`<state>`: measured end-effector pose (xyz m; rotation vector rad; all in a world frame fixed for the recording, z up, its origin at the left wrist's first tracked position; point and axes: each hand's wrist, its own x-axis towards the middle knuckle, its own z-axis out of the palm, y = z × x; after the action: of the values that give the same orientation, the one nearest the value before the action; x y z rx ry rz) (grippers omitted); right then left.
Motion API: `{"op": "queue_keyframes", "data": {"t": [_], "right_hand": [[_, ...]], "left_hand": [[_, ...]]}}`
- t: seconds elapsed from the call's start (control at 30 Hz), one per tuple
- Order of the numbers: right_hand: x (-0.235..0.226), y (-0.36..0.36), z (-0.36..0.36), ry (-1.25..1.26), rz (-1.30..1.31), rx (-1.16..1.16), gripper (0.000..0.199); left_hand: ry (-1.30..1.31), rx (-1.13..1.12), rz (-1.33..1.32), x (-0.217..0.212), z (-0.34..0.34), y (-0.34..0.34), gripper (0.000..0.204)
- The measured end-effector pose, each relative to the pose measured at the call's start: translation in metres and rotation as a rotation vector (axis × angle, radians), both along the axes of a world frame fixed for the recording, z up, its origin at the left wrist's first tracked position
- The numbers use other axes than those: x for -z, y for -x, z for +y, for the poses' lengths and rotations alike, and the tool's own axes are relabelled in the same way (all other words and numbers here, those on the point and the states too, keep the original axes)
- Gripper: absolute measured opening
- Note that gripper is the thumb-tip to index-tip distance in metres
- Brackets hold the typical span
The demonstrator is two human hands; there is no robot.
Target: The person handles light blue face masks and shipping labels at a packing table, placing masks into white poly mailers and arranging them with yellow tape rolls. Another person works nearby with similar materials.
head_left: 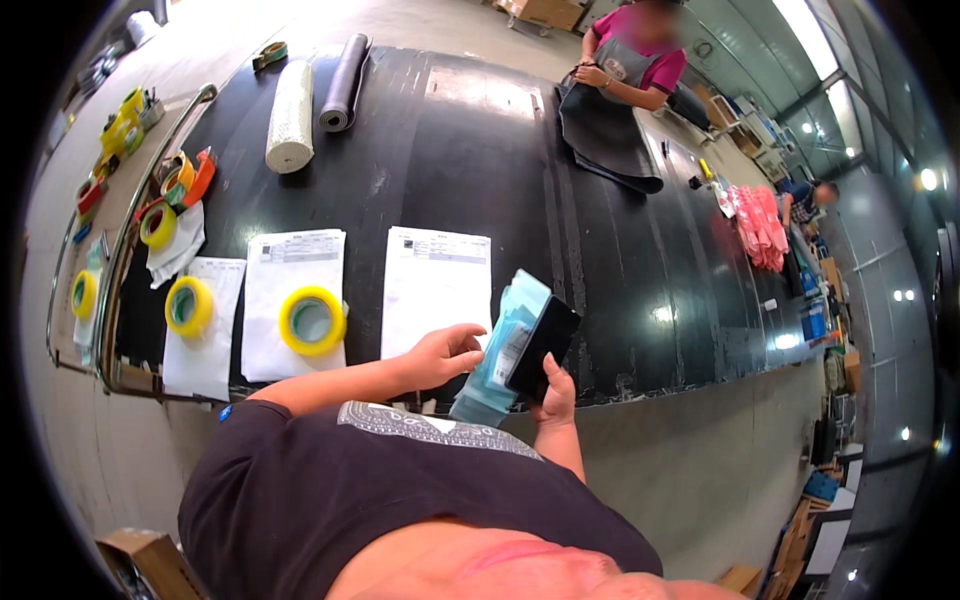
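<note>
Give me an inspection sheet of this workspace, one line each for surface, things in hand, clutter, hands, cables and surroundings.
Surface: black table, scuffed and streaked.
Things in hand: black phone, beside a bundle of pale blue plastic.
Clutter: white paper near the left hand; yellow tape roll on another sheet; white roll and grey roll toward the far edge; pink pile at right.
Hands: right hand grips the phone; left hand slightly curled beside the blue plastic, contact unclear.
Cables: nothing seen that is clearly a cable.
Surroundings: person across the table handling a dark sheet; cardboard box at lower left.
</note>
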<state>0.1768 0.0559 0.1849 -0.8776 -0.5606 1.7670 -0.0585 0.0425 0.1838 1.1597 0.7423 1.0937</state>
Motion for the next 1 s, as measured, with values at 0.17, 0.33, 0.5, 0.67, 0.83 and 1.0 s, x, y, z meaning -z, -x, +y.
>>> {"op": "queue_keyframes", "data": {"t": [0.17, 0.33, 0.5, 0.67, 0.83, 1.0], "right_hand": [[-0.036, 0.044, -0.039, -0.032, -0.172, 0.111, 0.036], [-0.045, 0.052, -0.054, -0.006, -0.161, 0.126, 0.034], [-0.045, 0.061, -0.054, -0.056, -0.15, 0.122, 0.032], [-0.039, 0.074, -0.039, -0.045, -0.3, 0.037, 0.036], [-0.059, 0.086, -0.042, -0.082, -0.181, -0.084, 0.052], [-0.068, 0.097, -0.026, -0.072, -0.204, -0.311, 0.054]], "left_hand": [[-0.206, -0.089, 0.63, -0.031, -0.022, 0.037, 0.048], [-0.325, -0.216, 0.67, -0.05, -0.032, 0.046, 0.04], [-0.376, -0.211, 0.778, -0.077, -0.037, 0.039, 0.037], [-0.332, -0.285, 0.986, -0.079, -0.036, 0.047, 0.039], [-0.39, -0.555, 1.022, -0.08, -0.049, 0.039, 0.042], [-0.195, -0.596, 1.025, -0.086, -0.054, 0.055, 0.037]]}}
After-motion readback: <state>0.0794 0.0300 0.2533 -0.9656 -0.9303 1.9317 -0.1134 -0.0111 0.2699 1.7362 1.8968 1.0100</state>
